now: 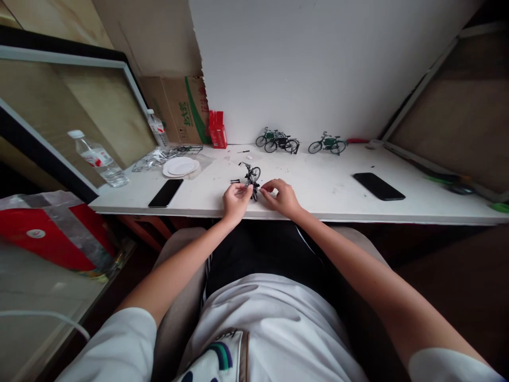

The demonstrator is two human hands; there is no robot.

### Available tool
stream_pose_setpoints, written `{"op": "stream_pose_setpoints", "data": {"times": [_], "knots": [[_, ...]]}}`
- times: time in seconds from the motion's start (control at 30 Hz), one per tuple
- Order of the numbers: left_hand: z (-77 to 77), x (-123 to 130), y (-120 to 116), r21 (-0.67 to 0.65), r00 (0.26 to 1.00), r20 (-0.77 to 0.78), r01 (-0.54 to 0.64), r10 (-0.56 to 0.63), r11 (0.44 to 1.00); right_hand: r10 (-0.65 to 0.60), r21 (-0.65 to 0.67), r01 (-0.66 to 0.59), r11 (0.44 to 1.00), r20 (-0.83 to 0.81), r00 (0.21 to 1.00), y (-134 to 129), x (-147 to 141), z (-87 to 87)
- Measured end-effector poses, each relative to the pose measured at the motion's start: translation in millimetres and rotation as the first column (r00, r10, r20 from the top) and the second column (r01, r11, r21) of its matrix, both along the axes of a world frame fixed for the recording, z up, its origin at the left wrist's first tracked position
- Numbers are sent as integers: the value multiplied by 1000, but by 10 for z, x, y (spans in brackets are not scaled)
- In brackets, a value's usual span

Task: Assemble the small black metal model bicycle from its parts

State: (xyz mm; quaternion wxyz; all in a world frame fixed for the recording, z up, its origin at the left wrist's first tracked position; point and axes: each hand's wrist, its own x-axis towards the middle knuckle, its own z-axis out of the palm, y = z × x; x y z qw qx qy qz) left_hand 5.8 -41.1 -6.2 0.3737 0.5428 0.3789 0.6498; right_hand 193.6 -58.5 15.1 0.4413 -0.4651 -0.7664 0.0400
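A small black model bicycle (254,174) is held near the table's front edge, one wheel and the handlebars pointing away from me. My left hand (237,200) pinches it from the left side, fingers closed on its frame. On the other side, my right hand (281,196) has thumb and forefinger brought together close to the bicycle's rear part. Whatever lies between those fingertips is too small to make out. A little black part (235,181) rests on the table just left of the bicycle.
Finished-looking model bicycles (281,142) and a green one (328,143) stand along the wall. Phones lie left (166,193) and right (378,185). White discs (181,166), loose black parts (185,150), a water bottle (100,159) and a red box (217,130) occupy the left side.
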Motion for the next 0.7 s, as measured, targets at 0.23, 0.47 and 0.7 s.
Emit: {"op": "stream_pose_setpoints", "data": {"times": [0.23, 0.47, 0.7], "knots": [[23, 3, -35, 16, 1000, -20, 1, 0, 1000, 55, -154, -80, 985, -161, 985, 42, 22, 24], [-13, 25, -57, -7, 994, -6, 113, -113, 994, 54, -199, -96, 975, -207, 977, 94, 56, -12], [-61, 20, -31, 25, 989, -80, 125, -122, 992, 32, -207, -80, 975, -229, 973, 152, 77, -68]]}}
